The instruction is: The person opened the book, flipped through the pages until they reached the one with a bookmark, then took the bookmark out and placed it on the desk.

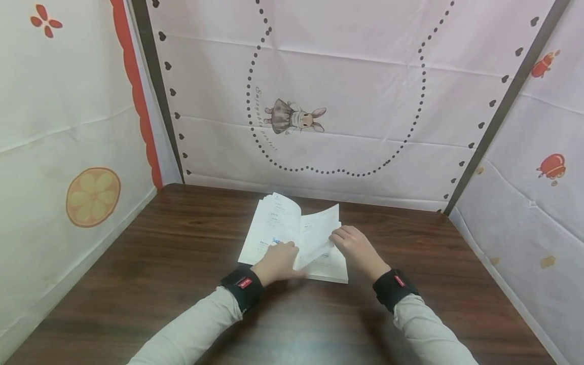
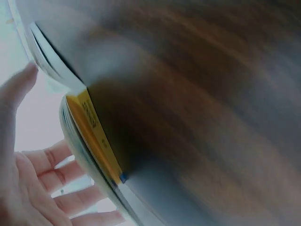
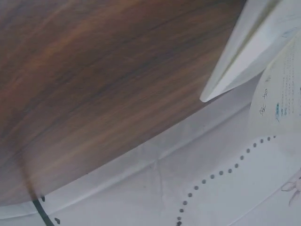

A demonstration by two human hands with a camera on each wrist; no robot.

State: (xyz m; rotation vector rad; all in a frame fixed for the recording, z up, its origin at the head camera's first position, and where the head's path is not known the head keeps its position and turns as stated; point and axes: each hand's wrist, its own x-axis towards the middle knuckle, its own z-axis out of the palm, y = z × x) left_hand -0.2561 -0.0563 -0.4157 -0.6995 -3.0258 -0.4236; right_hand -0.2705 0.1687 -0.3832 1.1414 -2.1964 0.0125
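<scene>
An open book [image 1: 263, 230] with printed pages lies on the brown wooden table. My left hand [image 1: 276, 259] rests over its left page near the gutter, at the lower edge. In the left wrist view the fingers [image 2: 77, 197] of that hand are spread and fairly straight against the pages, and the book's yellow spine [image 2: 97, 134] shows. With its fingertips, my right hand [image 1: 358, 249] pinches the outer edge of a raised page [image 1: 315, 230] on the right side. That curved page [image 3: 277, 96] also appears in the right wrist view, where the right hand itself is out of sight.
The wooden table [image 1: 182, 243] stretches around the book on all sides. Behind it hangs a pale cloth [image 1: 356, 101] with a rabbit figure and dotted lines. White cloth walls [image 1: 515, 167] with printed fruit close off the left and right.
</scene>
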